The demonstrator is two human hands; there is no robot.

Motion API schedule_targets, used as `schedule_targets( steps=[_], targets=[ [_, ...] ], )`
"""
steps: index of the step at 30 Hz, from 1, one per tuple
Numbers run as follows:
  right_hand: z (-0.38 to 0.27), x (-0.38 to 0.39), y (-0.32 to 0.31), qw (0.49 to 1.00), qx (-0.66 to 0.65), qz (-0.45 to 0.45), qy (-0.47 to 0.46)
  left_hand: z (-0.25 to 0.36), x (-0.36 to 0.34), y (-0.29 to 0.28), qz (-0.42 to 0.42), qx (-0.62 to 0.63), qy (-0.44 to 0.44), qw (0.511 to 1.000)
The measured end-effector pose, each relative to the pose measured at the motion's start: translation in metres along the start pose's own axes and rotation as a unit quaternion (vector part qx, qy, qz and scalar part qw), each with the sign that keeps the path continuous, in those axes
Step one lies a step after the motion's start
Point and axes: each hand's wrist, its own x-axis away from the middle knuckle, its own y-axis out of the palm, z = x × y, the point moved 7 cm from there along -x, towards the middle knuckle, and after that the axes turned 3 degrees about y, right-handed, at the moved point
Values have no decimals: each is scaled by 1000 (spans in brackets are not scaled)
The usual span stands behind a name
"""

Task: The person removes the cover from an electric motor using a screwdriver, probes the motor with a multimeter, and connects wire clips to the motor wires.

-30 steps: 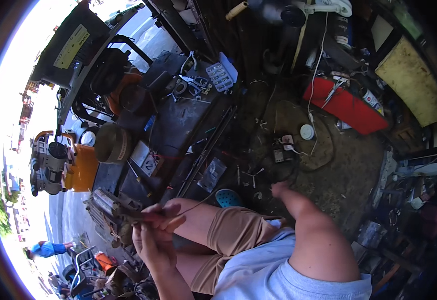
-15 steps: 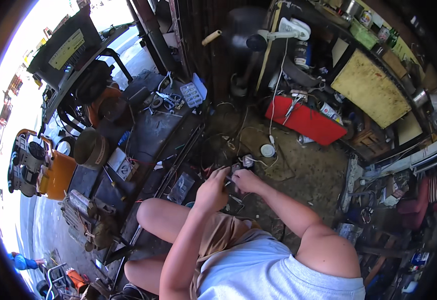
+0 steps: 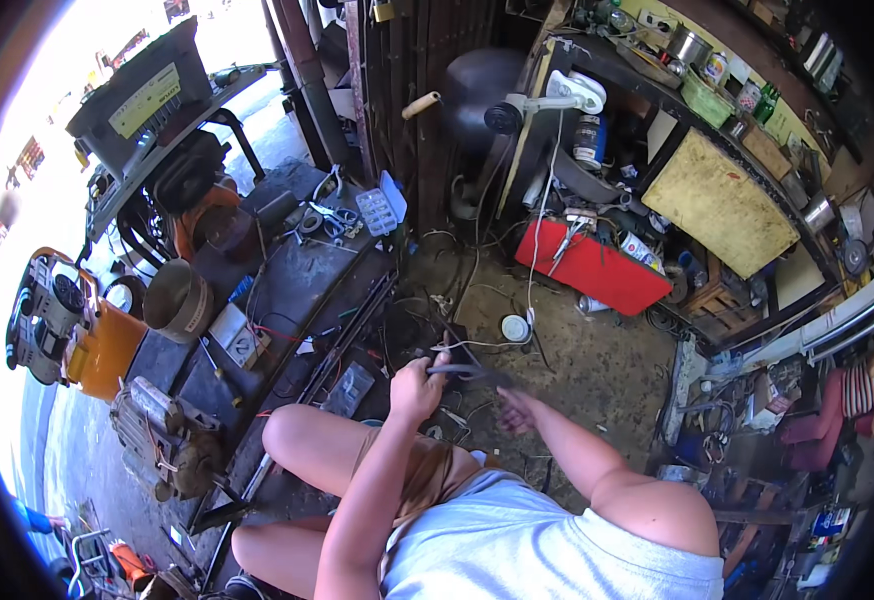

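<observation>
In front of my knees my left hand (image 3: 417, 389) is closed around one end of a dark, flexible strip (image 3: 455, 370), perhaps a cable or tape. The strip stretches to the right and ends in a dark blur near my right hand (image 3: 519, 411). Motion smears the fingers of that hand, so whether they grip the strip does not show. Below my hands lie thin wires and small items, too small to name. Next to my left knee rests a clear plastic bag (image 3: 348, 388).
To the left a dark workbench (image 3: 302, 275) carries a motor (image 3: 162, 440), a round can (image 3: 179, 302), a screwdriver (image 3: 221, 377) and a parts box (image 3: 381, 206). A fan (image 3: 482, 100) stands ahead. A red panel (image 3: 592, 268) and a white cord (image 3: 530, 270) are at the right.
My right hand has moved right and down, away from my left hand. A dark strip now shows between them. The whole view has shifted slightly.
</observation>
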Motion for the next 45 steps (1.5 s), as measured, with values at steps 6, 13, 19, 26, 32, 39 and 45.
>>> schedule_targets(
  steps=[6, 13, 19, 26, 32, 39, 45],
  targets=[
    [-85, 23, 9, 771, -591, -238, 2, 10, 12, 7, -58, 83, 21, 995],
    [-249, 165, -91, 751, -577, -88, -308, -27, 17, 5, -66, 75, 3, 995],
    [-291, 381, -128, 577, -440, 145, -673, -25, 2, 14, -32, 113, 27, 993],
    [-271, 369, -25, 640, -329, 77, -690, 19, -12, -23, -47, 386, -39, 920],
    [-175, 308, 107, 784, -37, 26, -619, 101, -29, -64, -162, 551, -104, 812],
    [-156, 212, 113, 815, -408, -318, -263, 99, -19, -40, -143, 329, -31, 933],
    [-225, 157, -56, 519, -777, -290, -210, 148, 15, -40, -152, 301, 56, 940]
  ],
)
